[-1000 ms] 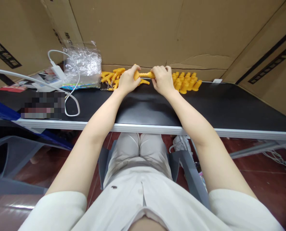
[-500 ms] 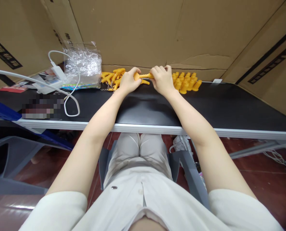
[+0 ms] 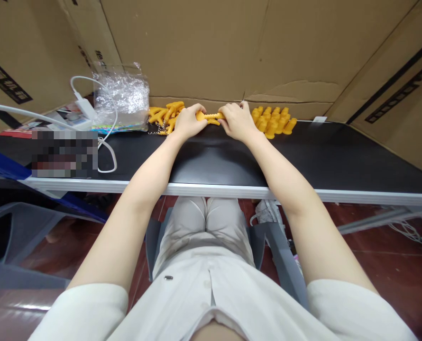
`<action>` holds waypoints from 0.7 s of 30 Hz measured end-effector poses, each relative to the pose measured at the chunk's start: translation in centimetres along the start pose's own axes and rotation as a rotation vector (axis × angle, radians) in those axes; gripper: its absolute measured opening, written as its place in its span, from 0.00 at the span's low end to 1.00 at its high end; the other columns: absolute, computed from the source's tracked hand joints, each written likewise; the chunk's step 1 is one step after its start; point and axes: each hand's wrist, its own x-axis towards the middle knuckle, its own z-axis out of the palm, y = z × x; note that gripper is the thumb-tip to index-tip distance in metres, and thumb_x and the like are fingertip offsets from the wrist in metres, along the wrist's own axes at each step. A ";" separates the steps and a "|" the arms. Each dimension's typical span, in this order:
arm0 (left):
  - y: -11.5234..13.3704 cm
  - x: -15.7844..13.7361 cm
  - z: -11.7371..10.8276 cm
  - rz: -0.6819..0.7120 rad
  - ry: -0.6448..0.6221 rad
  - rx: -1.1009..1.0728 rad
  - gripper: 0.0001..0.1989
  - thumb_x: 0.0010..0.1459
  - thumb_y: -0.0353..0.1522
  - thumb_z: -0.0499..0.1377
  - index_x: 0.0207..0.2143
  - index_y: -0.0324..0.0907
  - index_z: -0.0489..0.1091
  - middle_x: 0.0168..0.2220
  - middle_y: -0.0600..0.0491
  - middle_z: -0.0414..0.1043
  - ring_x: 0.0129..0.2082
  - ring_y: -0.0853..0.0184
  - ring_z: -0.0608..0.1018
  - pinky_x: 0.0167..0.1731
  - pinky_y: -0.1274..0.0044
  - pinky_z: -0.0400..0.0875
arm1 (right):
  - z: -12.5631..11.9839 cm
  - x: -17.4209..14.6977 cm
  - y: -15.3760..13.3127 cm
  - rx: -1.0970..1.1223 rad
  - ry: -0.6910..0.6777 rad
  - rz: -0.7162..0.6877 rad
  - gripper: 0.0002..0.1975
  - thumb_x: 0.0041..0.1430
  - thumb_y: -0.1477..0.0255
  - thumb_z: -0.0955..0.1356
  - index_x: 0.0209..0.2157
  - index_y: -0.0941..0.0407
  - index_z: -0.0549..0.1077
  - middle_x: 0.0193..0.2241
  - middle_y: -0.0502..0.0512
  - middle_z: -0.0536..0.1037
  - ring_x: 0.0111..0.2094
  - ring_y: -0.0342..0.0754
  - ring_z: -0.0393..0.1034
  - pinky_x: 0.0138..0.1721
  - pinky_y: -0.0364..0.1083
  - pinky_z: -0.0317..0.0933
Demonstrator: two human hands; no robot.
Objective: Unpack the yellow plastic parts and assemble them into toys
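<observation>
Both my hands meet over the back of the black table around a yellow-orange piece [image 3: 211, 116] with a ridged, twisted shaft. Fingers of my left hand [image 3: 188, 122] are closed on its broad, rounded end. My right hand [image 3: 237, 121] pinches the thicker opposite end. Just below the shaft lies another curved yellow piece [image 3: 214, 122], partly behind my left hand. Left of that hand is a pile of branching yellow pieces [image 3: 166, 112] with small metal chains. Beside my right hand stand several yellow peg-like pieces [image 3: 275, 121] in rows.
Cardboard walls [image 3: 197, 52] enclose the back and sides of the table [image 3: 218, 161]. On the left are a clear plastic bag [image 3: 122, 97], a white cable [image 3: 115, 156] and papers. A blurred-out patch [image 3: 65, 154] covers something near the front left edge.
My right hand has shifted slightly left and down. More of the piece's thicker end shows between my hands. Both hands keep their hold.
</observation>
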 end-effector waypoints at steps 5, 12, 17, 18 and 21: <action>0.7 -0.1 -0.1 -0.029 -0.009 -0.019 0.14 0.54 0.30 0.61 0.44 0.43 0.76 0.41 0.50 0.81 0.45 0.58 0.80 0.52 0.70 0.72 | -0.6 0.0 -0.5 -0.064 0.016 0.028 0.19 0.76 0.67 0.57 0.58 0.61 0.69 0.55 0.71 0.75 0.59 0.67 0.66 0.61 0.67 0.51; 1.0 0.1 0.0 -0.143 -0.052 -0.255 0.10 0.50 0.30 0.62 0.38 0.43 0.74 0.29 0.54 0.73 0.35 0.63 0.78 0.45 0.70 0.76 | -1.4 0.0 -1.2 -0.127 0.052 0.063 0.20 0.77 0.68 0.54 0.57 0.59 0.70 0.54 0.69 0.75 0.58 0.65 0.67 0.61 0.66 0.53; 1.3 -0.2 -0.6 -0.314 -0.383 -0.483 0.05 0.50 0.35 0.64 0.30 0.43 0.73 0.19 0.58 0.55 0.22 0.66 0.70 0.34 0.66 0.75 | -1.6 -0.1 -1.0 -0.098 0.121 0.075 0.26 0.73 0.77 0.50 0.55 0.57 0.73 0.51 0.66 0.77 0.58 0.62 0.68 0.62 0.66 0.53; 1.4 -0.2 -0.7 -0.325 -0.409 -0.497 0.05 0.50 0.35 0.64 0.28 0.43 0.73 0.18 0.59 0.52 0.21 0.67 0.68 0.33 0.66 0.75 | -1.6 -0.1 -1.0 -0.090 0.126 0.074 0.26 0.72 0.78 0.50 0.55 0.57 0.73 0.51 0.65 0.77 0.58 0.62 0.68 0.62 0.67 0.53; 1.7 -0.4 -1.2 -0.339 -0.439 -0.523 0.05 0.48 0.34 0.65 0.26 0.44 0.74 0.16 0.61 0.49 0.18 0.69 0.64 0.30 0.67 0.74 | -1.5 -0.1 -1.0 -0.065 0.143 0.072 0.25 0.70 0.78 0.51 0.56 0.56 0.73 0.50 0.65 0.78 0.58 0.63 0.69 0.62 0.68 0.52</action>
